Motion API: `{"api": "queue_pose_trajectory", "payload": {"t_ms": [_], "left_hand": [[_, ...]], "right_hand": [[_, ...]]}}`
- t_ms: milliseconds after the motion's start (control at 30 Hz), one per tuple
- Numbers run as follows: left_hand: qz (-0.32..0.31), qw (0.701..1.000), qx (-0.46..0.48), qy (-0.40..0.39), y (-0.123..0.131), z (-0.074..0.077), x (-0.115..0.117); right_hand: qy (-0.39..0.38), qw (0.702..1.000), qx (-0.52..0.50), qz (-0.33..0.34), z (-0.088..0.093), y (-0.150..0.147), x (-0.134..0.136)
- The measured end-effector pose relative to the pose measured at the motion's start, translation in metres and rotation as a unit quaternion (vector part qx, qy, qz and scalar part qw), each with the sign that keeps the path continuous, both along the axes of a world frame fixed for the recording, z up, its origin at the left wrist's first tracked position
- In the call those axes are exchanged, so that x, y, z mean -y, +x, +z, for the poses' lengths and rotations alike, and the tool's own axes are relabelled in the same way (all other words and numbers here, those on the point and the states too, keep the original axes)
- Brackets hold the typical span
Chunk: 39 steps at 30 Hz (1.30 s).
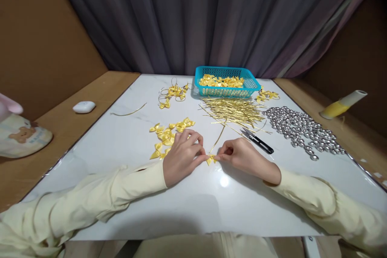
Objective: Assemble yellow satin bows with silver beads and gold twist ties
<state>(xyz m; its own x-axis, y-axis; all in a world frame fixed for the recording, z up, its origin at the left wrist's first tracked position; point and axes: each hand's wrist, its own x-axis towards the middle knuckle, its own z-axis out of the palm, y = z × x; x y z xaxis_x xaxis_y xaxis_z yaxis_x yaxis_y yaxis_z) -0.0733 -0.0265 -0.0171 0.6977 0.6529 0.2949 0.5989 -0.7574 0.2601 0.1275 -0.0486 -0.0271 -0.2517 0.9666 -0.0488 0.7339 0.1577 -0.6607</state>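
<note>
Between my two hands is a small yellow ribbon bow (211,159), low over the white table. My left hand (186,155) pinches its left side with thumb and finger. On the other side my right hand (242,157) has its fingertips closed on the bow's right edge. A thin gold cord (218,138) runs from the bow up toward the pile of gold cords (234,111); how it joins the bow is too small to make out. Several loose yellow bows (166,136) lie just beyond my left hand. Black thread snips (258,141) rest beyond my right hand.
A teal basket (227,93) of yellow bows stands at the back. Silver beads (302,129) spread at right. Looped bow pieces (176,92) lie back left, more (267,95) at right. A single cord (129,111), a white case (84,107) and a yellow-white tube (343,105) are farther out.
</note>
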Motion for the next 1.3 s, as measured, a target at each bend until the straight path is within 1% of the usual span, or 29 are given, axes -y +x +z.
{"api": "queue_pose_trajectory", "payload": {"t_ms": [167,300,367,533,767,1300], "left_hand": [[0.0,1.0,-0.002,-0.001,-0.0002,0.0001,0.0011],[0.002,1.0,-0.002,-0.006,-0.0002,-0.001,0.0012],[0.003,1.0,-0.004,-0.014,-0.0004,-0.0019,0.0008],[0.004,1.0,-0.008,-0.03,-0.0007,-0.002,0.0007],[0.015,1.0,-0.014,-0.017,-0.0005,-0.0005,0.0045],[0.031,0.999,-0.009,-0.007,0.0005,-0.0008,0.0077]], "right_hand": [[-0.019,1.0,-0.013,0.003,0.0024,0.0015,-0.0002],[-0.066,0.996,-0.042,0.031,0.0009,0.0056,-0.0041],[-0.076,0.995,-0.047,0.043,-0.0006,0.0076,-0.0059],[-0.071,0.996,-0.034,0.05,0.0006,0.0092,-0.0058],[-0.058,0.998,0.015,0.022,0.0074,0.0069,-0.0007],[-0.062,0.998,0.02,0.011,0.0065,0.005,-0.0006]]}}
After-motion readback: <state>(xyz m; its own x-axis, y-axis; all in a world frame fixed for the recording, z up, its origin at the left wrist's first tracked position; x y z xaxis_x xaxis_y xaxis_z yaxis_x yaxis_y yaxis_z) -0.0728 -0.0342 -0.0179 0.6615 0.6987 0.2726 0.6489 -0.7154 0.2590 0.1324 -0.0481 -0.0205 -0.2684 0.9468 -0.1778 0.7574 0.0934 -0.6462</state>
